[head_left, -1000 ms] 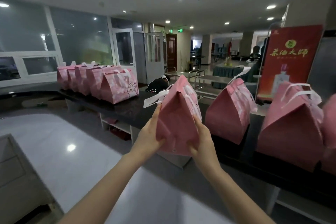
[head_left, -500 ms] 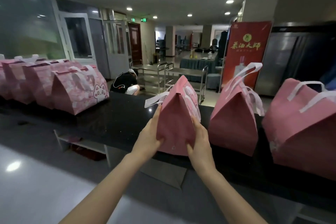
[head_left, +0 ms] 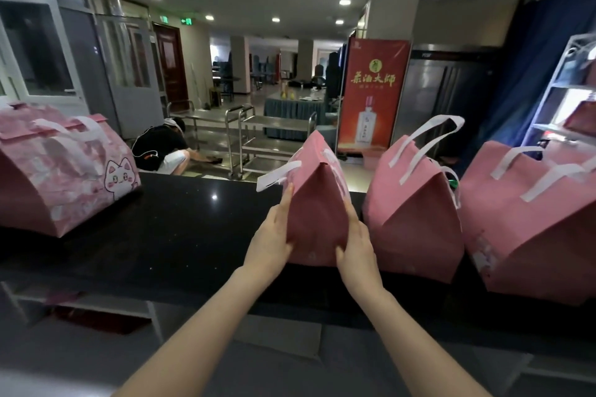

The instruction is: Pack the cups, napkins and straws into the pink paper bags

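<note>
Bag (pink, upright) pressed between left hand and right hand, fingers straight, at black counter

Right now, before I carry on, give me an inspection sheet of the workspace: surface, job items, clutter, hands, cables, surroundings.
Surface: black counter, glossy, carrying the bags.
Job's things: held pink bag, top folded shut, at the counter's near edge; second pink bag and third pink bag to its right; cat-print bag at far left; no cups, napkins or straws seen.
Clutter: nothing seen.
Grippers: left hand and right hand, fingers straight, press the held bag's two sides.
Cables: nothing seen.
Surroundings: crouching person, metal trolleys and red banner beyond the counter.
</note>
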A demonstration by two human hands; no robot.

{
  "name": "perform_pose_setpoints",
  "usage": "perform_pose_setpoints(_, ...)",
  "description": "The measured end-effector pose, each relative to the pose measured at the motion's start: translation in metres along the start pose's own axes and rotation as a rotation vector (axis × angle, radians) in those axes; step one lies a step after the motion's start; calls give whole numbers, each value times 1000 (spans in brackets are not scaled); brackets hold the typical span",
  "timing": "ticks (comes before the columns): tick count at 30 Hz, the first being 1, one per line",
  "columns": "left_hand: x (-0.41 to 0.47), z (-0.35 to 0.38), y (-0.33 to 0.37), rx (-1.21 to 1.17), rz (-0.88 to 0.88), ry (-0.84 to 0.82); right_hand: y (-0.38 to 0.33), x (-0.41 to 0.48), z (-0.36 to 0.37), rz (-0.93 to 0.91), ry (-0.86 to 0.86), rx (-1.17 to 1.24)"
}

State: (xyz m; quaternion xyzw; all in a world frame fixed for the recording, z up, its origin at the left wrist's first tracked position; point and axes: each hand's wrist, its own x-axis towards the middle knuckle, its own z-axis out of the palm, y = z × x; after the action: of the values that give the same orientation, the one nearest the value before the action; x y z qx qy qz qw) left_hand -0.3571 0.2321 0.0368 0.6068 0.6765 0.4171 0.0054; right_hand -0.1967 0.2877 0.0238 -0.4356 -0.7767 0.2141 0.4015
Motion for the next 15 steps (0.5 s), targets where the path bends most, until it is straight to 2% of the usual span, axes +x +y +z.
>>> perform_pose_setpoints(9, 3, -4, -6, 13, 14, -28, 3, -1, -13, -5, -60, -116)
perform_pose_setpoints(15, -15, -17, 3, 274, -11, -29, 5, -20, -59, -64, -95, -190)
